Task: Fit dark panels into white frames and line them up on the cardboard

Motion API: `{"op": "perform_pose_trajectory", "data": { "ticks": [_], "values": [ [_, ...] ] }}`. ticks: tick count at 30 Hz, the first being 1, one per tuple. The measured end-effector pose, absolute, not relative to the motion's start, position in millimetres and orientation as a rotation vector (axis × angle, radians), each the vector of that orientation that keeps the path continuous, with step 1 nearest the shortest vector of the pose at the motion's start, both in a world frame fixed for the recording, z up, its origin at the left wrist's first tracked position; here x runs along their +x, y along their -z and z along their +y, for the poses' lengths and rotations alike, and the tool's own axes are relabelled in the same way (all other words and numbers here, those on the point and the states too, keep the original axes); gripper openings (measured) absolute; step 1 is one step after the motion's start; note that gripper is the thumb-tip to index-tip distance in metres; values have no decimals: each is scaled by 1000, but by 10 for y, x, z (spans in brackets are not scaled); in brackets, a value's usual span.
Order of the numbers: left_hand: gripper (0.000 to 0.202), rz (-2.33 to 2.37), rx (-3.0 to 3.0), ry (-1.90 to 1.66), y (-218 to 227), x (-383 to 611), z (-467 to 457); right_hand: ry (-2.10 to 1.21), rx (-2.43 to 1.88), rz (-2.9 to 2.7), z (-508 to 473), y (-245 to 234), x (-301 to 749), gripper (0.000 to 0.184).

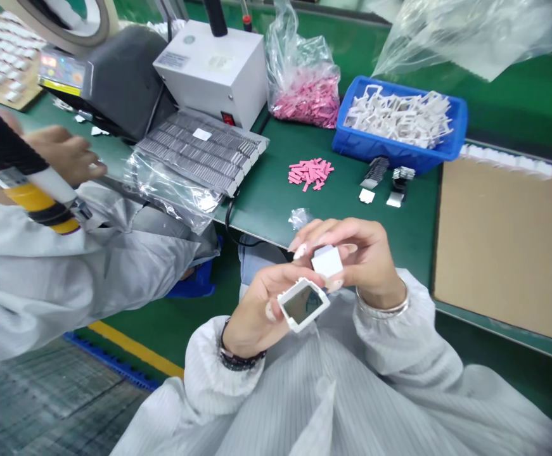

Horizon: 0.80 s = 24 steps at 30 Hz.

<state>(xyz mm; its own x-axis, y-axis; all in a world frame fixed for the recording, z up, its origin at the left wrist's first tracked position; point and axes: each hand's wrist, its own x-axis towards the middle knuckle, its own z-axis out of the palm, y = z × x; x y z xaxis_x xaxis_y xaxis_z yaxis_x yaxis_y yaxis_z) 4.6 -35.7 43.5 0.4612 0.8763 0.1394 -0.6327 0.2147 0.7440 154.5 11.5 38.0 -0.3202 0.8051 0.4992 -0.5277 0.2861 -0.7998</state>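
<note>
My left hand (261, 304) is closed on a small white plastic frame (323, 304) with a dark display panel (303, 304) set in it. Just above, my right hand (368, 256) pinches a small white square piece (327, 262) that has a dark edge and a pale tab. The two pieces are close together over my lap; whether they touch is hard to tell. On the green bench (266, 202) ahead lie a pile of pink strips (310, 173), a crumpled bit of clear film (299, 218), and small stacks of thin dark panels (375, 172) beside a white square (366, 196).
A blue bin (399, 154) of white frames and a clear bag of pink strips (307, 95) stand behind. Left are a tray of dark panels (199, 149), a white box device (213, 63) and a black tape dispenser (123, 82). A co-worker's hand (64, 152) is at left; cardboard (508, 247) lies right.
</note>
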Motion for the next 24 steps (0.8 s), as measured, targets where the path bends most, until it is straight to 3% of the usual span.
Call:
{"op": "perform_pose_trajectory", "data": {
  "ticks": [4,8,13,17,24],
  "values": [
    [31,449,1080,-1148,-513,12,-323,-1214,-388,-1228,92,-501,1692,31],
    [39,759,1530,-1482,-490,-15,-314,-1116,-513,-1236,-36,-726,1863,30],
    [44,1030,1948,-1782,-375,87,-306,-1047,-1113,-1428,-304,-979,1875,30],
    [39,1137,2032,-1833,-313,162,-296,-753,-1425,-1680,-421,-1080,1783,24],
    [29,1183,1971,-1831,-236,203,-309,-410,-1465,-2035,-387,-1110,1646,12]
  ]
}}
